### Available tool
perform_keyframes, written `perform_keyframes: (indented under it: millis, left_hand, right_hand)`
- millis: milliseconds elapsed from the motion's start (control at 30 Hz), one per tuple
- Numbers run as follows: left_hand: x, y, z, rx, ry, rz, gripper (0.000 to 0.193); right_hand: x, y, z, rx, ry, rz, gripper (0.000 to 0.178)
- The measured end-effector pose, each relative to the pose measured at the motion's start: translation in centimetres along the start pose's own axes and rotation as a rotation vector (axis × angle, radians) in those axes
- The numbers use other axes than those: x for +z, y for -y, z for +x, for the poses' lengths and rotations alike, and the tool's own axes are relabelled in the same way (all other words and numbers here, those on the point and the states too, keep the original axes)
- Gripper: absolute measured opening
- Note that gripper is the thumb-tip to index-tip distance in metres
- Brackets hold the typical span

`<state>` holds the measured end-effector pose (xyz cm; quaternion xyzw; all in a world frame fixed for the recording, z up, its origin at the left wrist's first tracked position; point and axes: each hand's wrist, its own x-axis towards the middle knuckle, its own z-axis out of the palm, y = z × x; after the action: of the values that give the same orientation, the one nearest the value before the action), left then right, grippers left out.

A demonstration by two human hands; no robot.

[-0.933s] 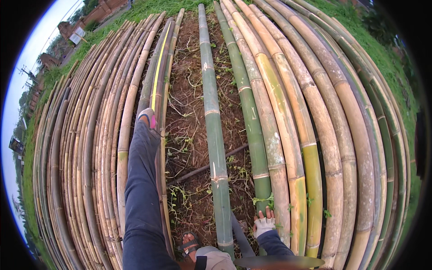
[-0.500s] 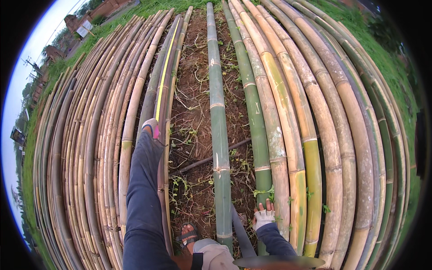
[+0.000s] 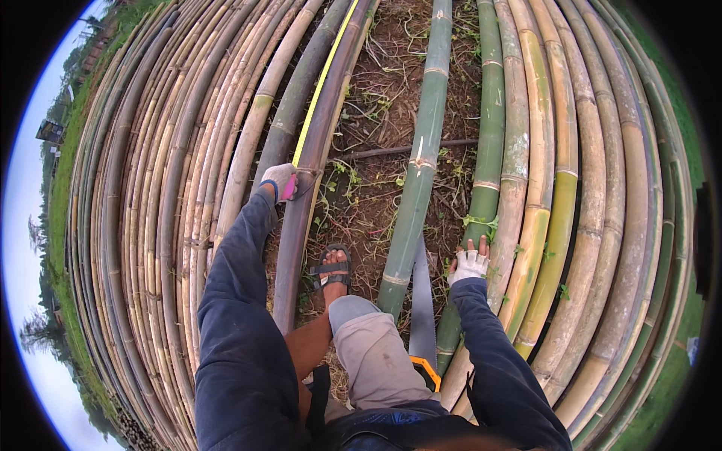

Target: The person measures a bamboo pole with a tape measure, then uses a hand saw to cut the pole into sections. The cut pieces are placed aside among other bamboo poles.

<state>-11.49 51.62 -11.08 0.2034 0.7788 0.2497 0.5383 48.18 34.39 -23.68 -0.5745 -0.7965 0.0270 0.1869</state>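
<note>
Yellow tape [image 3: 324,80] at left hand [image 3: 279,180], any markings illegible

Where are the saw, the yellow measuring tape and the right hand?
Saw [image 3: 423,308]: head view, middle of the grey blade.
Yellow measuring tape [image 3: 323,83]: head view, on its extended strip.
Right hand [image 3: 471,261]: head view, gloved back of the hand.

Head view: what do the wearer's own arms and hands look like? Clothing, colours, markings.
Both arms: long, dark navy sleeves. Right hand: whitish fingerless glove, fingertips bare. Left hand: pale glove; its finger ends are too small to make out.
</note>
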Motion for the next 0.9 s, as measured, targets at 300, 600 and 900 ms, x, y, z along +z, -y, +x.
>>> perform_keyframes:
  millis: [300, 600, 900]
  left_hand:
    - [-3.1, 19.9, -20.0, 0.074, -0.245, 0.07, 0.026]
    - [-4.8, 34.7, -36.1, 0.002, -0.33, 0.219, 0.04]
    - [-5.6, 45.1, -44.8, 0.009, -0.43, 0.258, 0.038]
  right_hand:
    - [-1.3, 1.6, 0.5, 0.079, 0.147, -0.188, 0.037]
    - [-0.3, 0.9, 0.1, 0.029, 0.133, -0.297, 0.041]
    - [-0.2, 1.2, 0.7, 0.075, 0.228, -0.383, 0.048]
